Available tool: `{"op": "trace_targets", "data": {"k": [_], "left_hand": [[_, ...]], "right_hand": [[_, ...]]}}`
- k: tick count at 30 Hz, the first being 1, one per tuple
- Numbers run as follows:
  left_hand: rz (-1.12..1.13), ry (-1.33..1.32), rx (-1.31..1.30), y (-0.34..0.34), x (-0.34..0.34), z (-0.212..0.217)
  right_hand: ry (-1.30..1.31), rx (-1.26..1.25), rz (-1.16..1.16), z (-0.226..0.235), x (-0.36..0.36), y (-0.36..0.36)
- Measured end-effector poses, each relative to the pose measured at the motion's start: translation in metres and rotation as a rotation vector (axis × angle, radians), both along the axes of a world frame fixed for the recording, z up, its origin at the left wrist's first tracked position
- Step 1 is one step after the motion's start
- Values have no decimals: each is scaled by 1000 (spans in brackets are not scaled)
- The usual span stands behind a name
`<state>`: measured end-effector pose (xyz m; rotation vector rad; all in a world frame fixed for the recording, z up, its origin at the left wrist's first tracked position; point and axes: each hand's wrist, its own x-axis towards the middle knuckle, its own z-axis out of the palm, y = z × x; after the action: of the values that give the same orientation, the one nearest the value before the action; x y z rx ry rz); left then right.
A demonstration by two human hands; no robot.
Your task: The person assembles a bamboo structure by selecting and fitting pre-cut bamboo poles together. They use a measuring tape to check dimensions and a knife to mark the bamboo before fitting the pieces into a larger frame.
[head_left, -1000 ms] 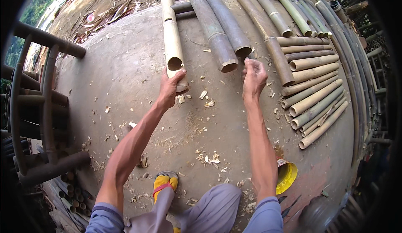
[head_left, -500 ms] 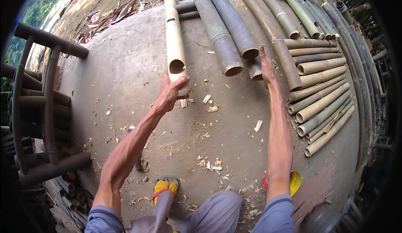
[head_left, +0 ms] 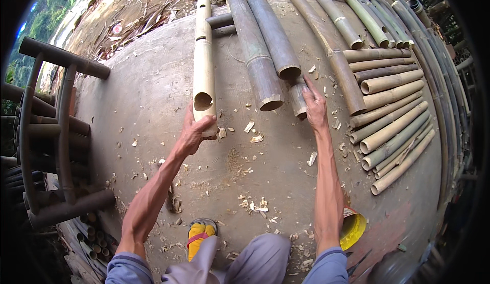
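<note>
A long pale bamboo pole [head_left: 205,69] with holes cut along it lies pointing away from me. My left hand [head_left: 199,131] is closed around its near end, just below the largest hole. My right hand [head_left: 316,108] grips the right side of a dark bamboo piece [head_left: 297,98], whose far part is hidden under another pole. Between the hands rest two thick dark bamboo poles, one [head_left: 263,79] with its cut end facing me and the other [head_left: 275,39] right beside it.
Cut bamboo lengths [head_left: 390,125] lie in a row at the right, near a long brown pole [head_left: 342,79]. A bamboo frame [head_left: 64,131] stands at the left. Wood chips [head_left: 255,207] litter the ground, and a yellow-rimmed container [head_left: 353,230] lies beside my right forearm.
The pale pole has shifted slightly left and toward me with my left hand. My right hand has moved nearer, and the dark bamboo piece beside it now sticks out further toward me.
</note>
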<state>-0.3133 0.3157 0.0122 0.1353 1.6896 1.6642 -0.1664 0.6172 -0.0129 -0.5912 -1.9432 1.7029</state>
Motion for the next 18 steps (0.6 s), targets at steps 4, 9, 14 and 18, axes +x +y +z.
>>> {"op": "trace_targets", "data": {"k": [4,9,14,18], "left_hand": [[-15,-40,-5,-24,21,12],[-4,-58,-36,-48,47,31],[-38,-72,-20,-38,63,39],[-54,-2,53,-3,68,30]], "right_hand": [[-7,-15,-47,16,32,-36],[-20,-64,-102,26,62,-68],[-58,2,-209,36,82,-66],[-44,19,-286,23,86,-27]]}}
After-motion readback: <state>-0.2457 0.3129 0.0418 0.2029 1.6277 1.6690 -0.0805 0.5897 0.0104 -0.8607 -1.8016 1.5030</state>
